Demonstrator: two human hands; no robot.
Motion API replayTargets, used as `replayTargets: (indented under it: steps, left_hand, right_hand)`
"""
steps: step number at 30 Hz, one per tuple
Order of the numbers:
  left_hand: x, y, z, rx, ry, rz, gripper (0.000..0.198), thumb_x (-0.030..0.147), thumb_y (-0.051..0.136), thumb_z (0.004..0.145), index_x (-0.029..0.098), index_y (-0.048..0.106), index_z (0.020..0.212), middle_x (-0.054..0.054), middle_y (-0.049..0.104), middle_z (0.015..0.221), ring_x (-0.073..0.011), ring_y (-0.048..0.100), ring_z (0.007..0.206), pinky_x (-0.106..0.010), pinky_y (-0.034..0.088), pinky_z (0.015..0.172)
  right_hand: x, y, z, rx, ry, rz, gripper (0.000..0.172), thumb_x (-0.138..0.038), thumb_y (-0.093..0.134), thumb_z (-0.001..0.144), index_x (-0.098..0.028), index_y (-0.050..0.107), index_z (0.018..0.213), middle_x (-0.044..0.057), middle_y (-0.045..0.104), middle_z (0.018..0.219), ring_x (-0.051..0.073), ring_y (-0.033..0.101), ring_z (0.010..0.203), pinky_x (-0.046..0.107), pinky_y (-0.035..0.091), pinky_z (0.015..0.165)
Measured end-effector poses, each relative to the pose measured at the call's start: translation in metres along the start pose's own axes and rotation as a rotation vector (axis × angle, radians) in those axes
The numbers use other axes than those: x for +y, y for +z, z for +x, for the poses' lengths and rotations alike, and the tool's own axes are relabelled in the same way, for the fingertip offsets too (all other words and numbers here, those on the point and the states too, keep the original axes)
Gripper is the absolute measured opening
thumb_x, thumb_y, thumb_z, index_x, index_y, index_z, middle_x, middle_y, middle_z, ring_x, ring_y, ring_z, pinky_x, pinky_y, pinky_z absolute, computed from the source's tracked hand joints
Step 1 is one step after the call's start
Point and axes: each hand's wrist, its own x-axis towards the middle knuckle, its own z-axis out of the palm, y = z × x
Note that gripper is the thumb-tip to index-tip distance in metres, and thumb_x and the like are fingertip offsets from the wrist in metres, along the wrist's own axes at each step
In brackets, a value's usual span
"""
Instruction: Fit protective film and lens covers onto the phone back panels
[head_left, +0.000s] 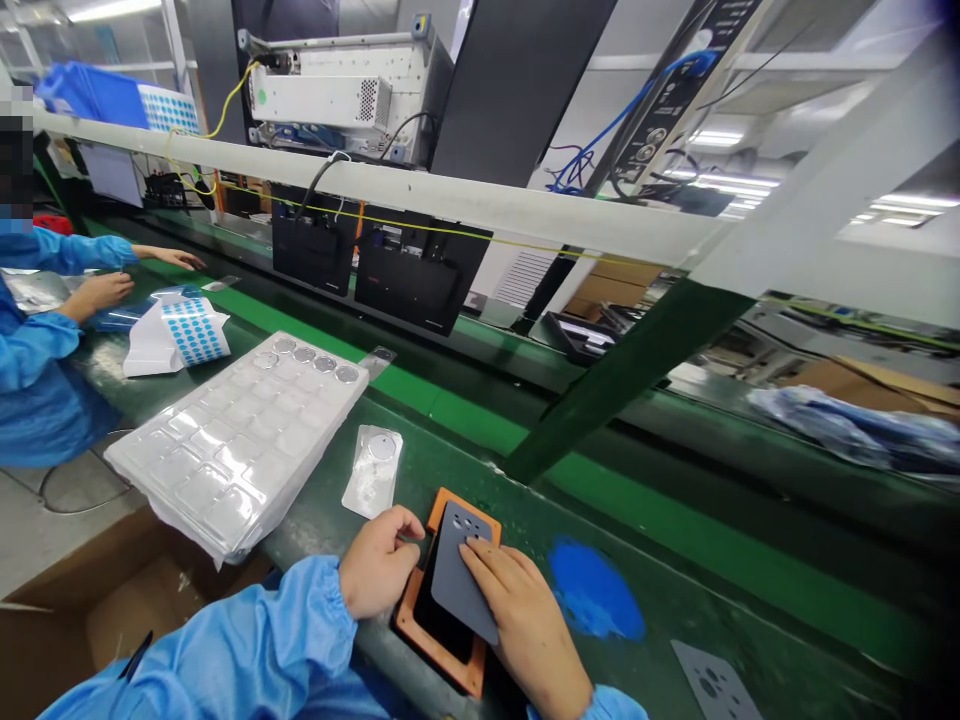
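Note:
A dark grey phone back panel [466,575] with several round holes at its top end lies at an angle over a black phone-shaped piece [442,612] in an orange fixture [442,655]. My right hand [529,615] holds the panel from its right side, fingers laid across the top face and thumb hidden. At the fixture's left edge is my left hand [382,560], loosely curled, with a gap between thumb and forefinger and nothing visible between them. Whether it touches the fixture I cannot tell. Just beyond it lies a clear film piece with a round disc [373,468].
A stack of clear plastic trays [240,440] with several round discs stands at left. Another grey panel [714,680] lies at lower right, past a blue patch [596,588]. A green post [630,375] rises from the bench. A co-worker's sleeves [45,345] show at far left.

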Motion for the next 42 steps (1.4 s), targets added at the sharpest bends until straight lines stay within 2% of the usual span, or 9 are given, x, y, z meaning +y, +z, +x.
replayTargets:
  steps: [12, 18, 23, 26, 30, 32, 34, 37, 42]
  left_hand:
    - [0.005, -0.001, 0.002, 0.009, 0.028, 0.12, 0.022, 0.011, 0.054, 0.077, 0.019, 0.063, 0.096, 0.001, 0.062, 0.084, -0.0139, 0.053, 0.073, -0.026, 0.041, 0.073]
    - [0.013, 0.0, 0.016, 0.029, 0.258, 0.314, 0.025, 0.008, 0.052, 0.076, 0.022, 0.065, 0.093, -0.004, 0.063, 0.096, -0.0222, 0.055, 0.097, -0.036, 0.042, 0.092]
    - [0.014, 0.011, 0.042, -0.116, 0.489, 0.41, 0.031, 0.006, 0.052, 0.078, 0.021, 0.068, 0.1, -0.009, 0.065, 0.102, -0.026, 0.052, 0.107, -0.043, 0.034, 0.105]
    - [0.01, 0.021, 0.055, -0.197, 0.507, 0.505, 0.031, 0.01, 0.056, 0.078, 0.022, 0.069, 0.104, -0.009, 0.067, 0.106, -0.0306, 0.046, 0.117, -0.048, 0.024, 0.109]
    - [0.004, 0.028, 0.061, -0.228, 0.453, 0.548, 0.021, 0.018, 0.059, 0.08, 0.025, 0.07, 0.097, -0.009, 0.068, 0.106, -0.0348, 0.037, 0.123, -0.054, 0.018, 0.105]
    - [0.001, 0.029, 0.061, -0.229, 0.442, 0.547, 0.015, 0.02, 0.06, 0.081, 0.024, 0.069, 0.092, -0.009, 0.068, 0.104, -0.0345, 0.037, 0.119, -0.054, 0.017, 0.103]
    - [-0.002, 0.03, 0.061, -0.217, 0.436, 0.572, 0.011, 0.022, 0.06, 0.081, 0.024, 0.068, 0.088, -0.01, 0.068, 0.1, -0.034, 0.038, 0.114, -0.054, 0.017, 0.1]
    - [-0.006, 0.033, 0.062, -0.188, 0.445, 0.654, 0.01, 0.023, 0.059, 0.082, 0.023, 0.068, 0.086, -0.01, 0.066, 0.096, -0.0331, 0.038, 0.108, -0.054, 0.019, 0.094]
    - [-0.012, 0.029, 0.059, -0.156, 0.497, 0.727, 0.013, 0.03, 0.06, 0.087, 0.021, 0.067, 0.082, -0.012, 0.065, 0.092, -0.0318, 0.04, 0.103, -0.05, 0.022, 0.09]
  right_hand:
    - [-0.008, -0.015, 0.011, -0.062, 0.068, 0.112, 0.051, -0.008, 0.048, 0.076, -0.019, 0.066, 0.123, 0.012, 0.067, 0.126, 0.024, 0.062, 0.115, 0.044, 0.044, 0.101]
    - [-0.004, -0.013, 0.012, -0.153, 0.086, 0.134, 0.05, -0.008, 0.049, 0.078, -0.02, 0.066, 0.123, 0.014, 0.063, 0.131, 0.026, 0.057, 0.123, 0.048, 0.042, 0.105]
    - [-0.003, -0.008, 0.013, -0.185, 0.097, 0.181, 0.046, -0.011, 0.051, 0.08, -0.017, 0.067, 0.122, 0.015, 0.063, 0.132, 0.028, 0.056, 0.125, 0.05, 0.041, 0.107]
    - [-0.005, -0.011, 0.013, -0.203, 0.114, 0.234, 0.044, -0.013, 0.051, 0.082, -0.018, 0.067, 0.123, 0.015, 0.062, 0.133, 0.027, 0.055, 0.128, 0.05, 0.04, 0.109]
    - [0.007, -0.027, 0.016, -0.303, 0.119, 0.362, 0.054, -0.033, 0.067, 0.078, -0.021, 0.063, 0.13, 0.014, 0.057, 0.139, 0.031, 0.051, 0.132, 0.052, 0.037, 0.111]
    - [0.021, -0.036, 0.026, -0.368, 0.119, 0.488, 0.069, -0.047, 0.077, 0.067, -0.024, 0.063, 0.13, 0.012, 0.06, 0.136, 0.033, 0.056, 0.126, 0.048, 0.044, 0.106]
    - [0.035, -0.038, 0.046, -0.392, 0.149, 0.636, 0.065, -0.052, 0.074, 0.07, -0.027, 0.064, 0.129, 0.006, 0.066, 0.128, 0.029, 0.063, 0.116, 0.04, 0.05, 0.098]
    - [0.044, -0.019, 0.087, -0.219, 0.353, 0.621, 0.043, -0.048, 0.049, 0.092, -0.025, 0.067, 0.124, 0.005, 0.072, 0.117, 0.023, 0.066, 0.109, 0.036, 0.051, 0.097]
    - [0.03, 0.042, 0.126, -0.04, 0.562, 0.409, 0.053, -0.041, 0.023, 0.101, -0.015, 0.065, 0.121, 0.014, 0.068, 0.121, 0.025, 0.062, 0.115, 0.043, 0.045, 0.102]
